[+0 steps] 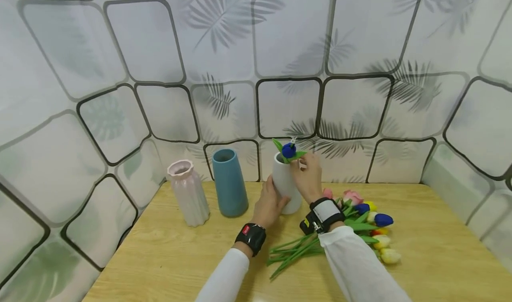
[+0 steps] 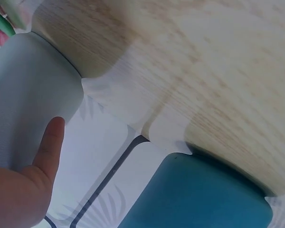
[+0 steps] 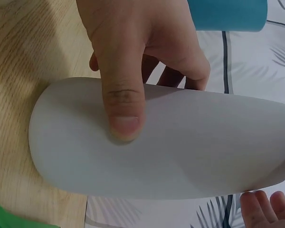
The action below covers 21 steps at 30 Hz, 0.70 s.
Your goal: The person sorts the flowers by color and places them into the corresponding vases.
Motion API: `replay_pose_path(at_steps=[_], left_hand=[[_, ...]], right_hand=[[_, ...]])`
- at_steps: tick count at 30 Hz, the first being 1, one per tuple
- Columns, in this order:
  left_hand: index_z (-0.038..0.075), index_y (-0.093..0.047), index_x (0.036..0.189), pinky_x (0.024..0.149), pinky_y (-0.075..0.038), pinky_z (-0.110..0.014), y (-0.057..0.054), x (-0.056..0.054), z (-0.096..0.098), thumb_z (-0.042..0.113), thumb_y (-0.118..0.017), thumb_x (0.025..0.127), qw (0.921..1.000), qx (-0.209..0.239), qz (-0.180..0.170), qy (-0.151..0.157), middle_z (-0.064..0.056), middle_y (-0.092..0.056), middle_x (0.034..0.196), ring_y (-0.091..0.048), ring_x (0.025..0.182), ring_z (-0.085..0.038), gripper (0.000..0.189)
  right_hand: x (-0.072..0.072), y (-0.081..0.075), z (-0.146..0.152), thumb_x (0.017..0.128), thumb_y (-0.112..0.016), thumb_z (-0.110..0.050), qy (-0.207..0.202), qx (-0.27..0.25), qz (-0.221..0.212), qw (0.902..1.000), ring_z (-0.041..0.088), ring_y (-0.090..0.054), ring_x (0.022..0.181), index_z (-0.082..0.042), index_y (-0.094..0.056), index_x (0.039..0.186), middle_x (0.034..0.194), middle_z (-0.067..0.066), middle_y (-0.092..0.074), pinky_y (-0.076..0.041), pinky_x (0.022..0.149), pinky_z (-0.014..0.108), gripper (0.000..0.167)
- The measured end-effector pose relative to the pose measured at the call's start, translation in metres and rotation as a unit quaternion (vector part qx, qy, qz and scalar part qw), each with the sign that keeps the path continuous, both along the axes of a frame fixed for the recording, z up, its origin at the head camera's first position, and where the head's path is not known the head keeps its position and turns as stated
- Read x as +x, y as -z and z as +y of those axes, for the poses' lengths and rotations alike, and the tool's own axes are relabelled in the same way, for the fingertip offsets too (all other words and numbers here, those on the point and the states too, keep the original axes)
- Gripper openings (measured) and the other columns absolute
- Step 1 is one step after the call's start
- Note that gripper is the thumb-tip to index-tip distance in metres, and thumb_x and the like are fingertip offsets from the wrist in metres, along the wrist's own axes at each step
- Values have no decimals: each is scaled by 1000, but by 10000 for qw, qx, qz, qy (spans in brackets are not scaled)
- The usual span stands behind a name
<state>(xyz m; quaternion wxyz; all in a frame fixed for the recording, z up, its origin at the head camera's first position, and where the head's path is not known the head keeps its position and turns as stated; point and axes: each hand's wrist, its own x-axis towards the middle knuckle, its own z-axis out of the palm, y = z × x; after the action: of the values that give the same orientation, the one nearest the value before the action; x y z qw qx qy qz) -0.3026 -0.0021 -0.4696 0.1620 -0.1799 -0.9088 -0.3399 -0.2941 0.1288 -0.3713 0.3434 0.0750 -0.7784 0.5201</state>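
Note:
A white vase (image 1: 285, 184) stands upright on the table. My left hand (image 1: 269, 204) grips its lower side, with the thumb pressed flat to the front in the right wrist view. A blue tulip (image 1: 289, 150) with green leaves pokes out of the vase's mouth, its stem hidden inside. At the rim, my right hand (image 1: 309, 177) pinches the tulip just below its bloom; the exact contact is partly hidden by the fingers. In the right wrist view only the right fingertips (image 3: 261, 206) show, beside the vase's upper end.
Left of the white vase stand a blue vase (image 1: 230, 184) and a pale pink ribbed vase (image 1: 189, 194). A bunch of artificial tulips (image 1: 362, 226) lies on the wooden table (image 1: 180, 266) under the right forearm, stems pointing left. A patterned curtain (image 1: 224, 48) hangs behind.

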Motion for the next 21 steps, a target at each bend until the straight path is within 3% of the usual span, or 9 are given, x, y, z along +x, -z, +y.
replay_pose_path(at_steps=[4,7,12,15,18,21], left_hand=[[1,-16,155,90,-53,-48,2,-1,-2,36,-64,97,10000,34,-6,9,-23,-44,139,-55,122,-35,83],[-2,-16,155,91,-52,-49,2,-3,-2,34,-65,97,9998,99,-134,80,-24,-43,141,-54,124,-36,84],[-4,-16,154,100,-47,-50,-10,-1,-12,29,-64,97,9945,98,-990,318,-31,-36,146,-50,128,-41,82],[-6,-29,149,97,-48,-47,-24,11,-23,27,-60,99,9893,-18,-1384,451,-31,-40,139,-55,120,-39,67],[-3,-53,128,79,-51,-40,-33,32,-33,23,-58,100,9877,-352,-1397,599,-22,-52,118,-60,96,-29,38],[5,-61,104,63,-45,-31,-35,55,-37,19,-59,100,9845,-757,-1359,807,-10,-55,95,-53,75,-18,14]], right_hand=[[-1,3,-3,91,-61,-2,-6,-383,-289,9988,41,-61,105,6,-58,103,114,25,-52,-54,87,51,14],[1,6,-1,92,-57,1,29,-360,-256,9990,41,-61,106,5,-59,98,113,23,-53,-53,86,51,9],[13,12,4,92,-50,4,-129,-308,-433,9985,39,-57,114,4,-65,107,127,22,-52,-51,90,50,22],[28,13,8,92,-48,5,-296,-246,-561,9977,39,-53,118,5,-64,116,134,21,-49,-49,94,51,29],[51,15,13,95,-48,3,-373,-96,-733,9966,35,-57,114,1,-62,122,131,18,-52,-50,89,45,30],[75,17,19,98,-51,-1,-494,82,-821,9954,30,-64,99,-1,-62,122,119,16,-61,-53,78,33,26]])
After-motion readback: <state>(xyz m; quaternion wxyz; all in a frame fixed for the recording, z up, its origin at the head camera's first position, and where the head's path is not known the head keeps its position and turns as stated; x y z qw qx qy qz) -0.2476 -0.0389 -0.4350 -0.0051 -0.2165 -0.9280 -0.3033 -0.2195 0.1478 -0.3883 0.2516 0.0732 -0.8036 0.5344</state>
